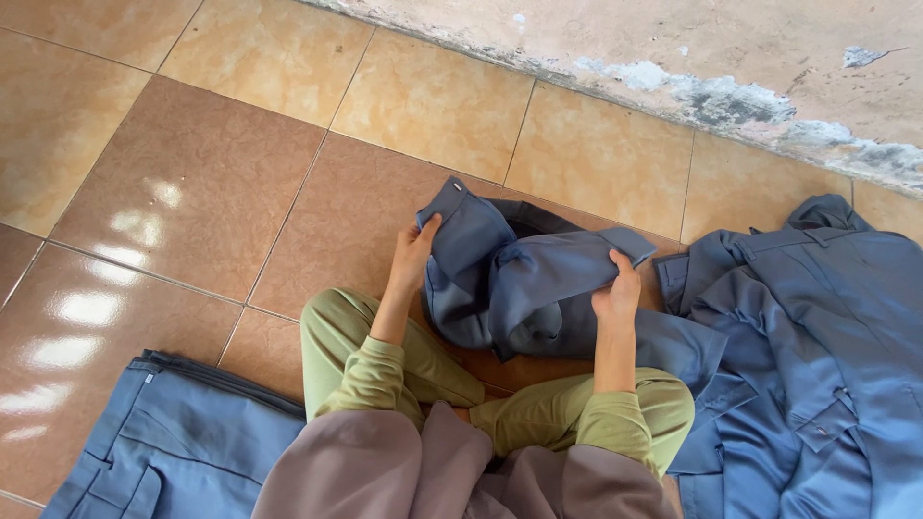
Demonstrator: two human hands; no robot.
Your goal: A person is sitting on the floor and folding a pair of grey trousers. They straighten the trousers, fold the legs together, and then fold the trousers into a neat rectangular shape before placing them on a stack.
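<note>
From the head camera I look down on a person seated cross-legged on a tiled floor (192, 183), with 2 bare hands on 1 blue-grey garment (519, 279) in front of the knees. The left hand (415, 252) is closed on the garment's left edge: the thumb lies on top of the cloth and the fingers go under it, so I cannot see them. The right hand (618, 288) is closed on the right side of the same garment, fingers curled over a fold of cloth, thumb hidden. Between the 2 hands the cloth is bunched and partly folded over itself, with 1 corner standing up above the left hand. Its lower part touches the floor just ahead of the crossed legs.

Both forearms wear olive-green sleeves (370, 370), and a mauve cloth (385, 471) hangs over the lap at the bottom edge of the view.

By the right knee, running to the right edge of the floor, lies a loose heap of blue-grey clothes (817, 356) of the same colour; it touches the held garment's lower right part. By the left knee, at the bottom left corner, lies a flat folded stack of blue clothes (173, 442), well apart from the hands. Along the top runs a wall base with flaking paint (711, 91).
</note>
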